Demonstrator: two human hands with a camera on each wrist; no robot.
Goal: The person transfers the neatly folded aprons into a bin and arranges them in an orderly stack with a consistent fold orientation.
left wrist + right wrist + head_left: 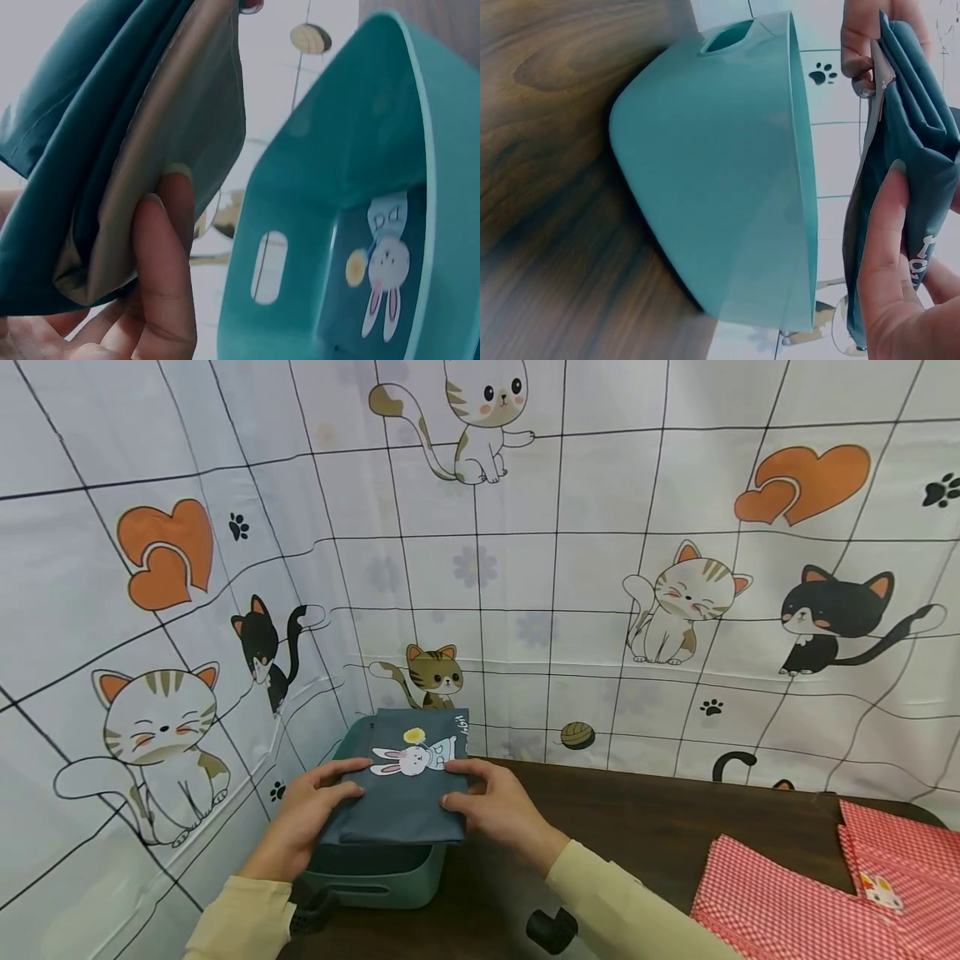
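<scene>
Both hands hold a folded dark teal cloth (pixel 405 806) with a white rabbit print, level above a green bin (pixel 405 889). The left hand (pixel 303 814) grips its left edge; in the left wrist view that hand (pixel 161 292) has fingers under the folded cloth (pixel 90 150). On the right edge, the right hand (pixel 502 806) pinches the cloth, and in the right wrist view the right hand (pixel 900 285) has its fingers around the folds (pixel 911 165). Inside the bin (pixel 292 180) lies another dark teal piece with a rabbit print (pixel 390 262). The bin wall (pixel 712 165) stands beside the held cloth.
Red-and-white checked cloths (pixel 795 893) lie at the right of the dark wooden table (pixel 615 810). A white curtain with cat prints (pixel 525 568) hangs behind and to the left, close to the bin. A black object (pixel 552 932) shows below the right forearm.
</scene>
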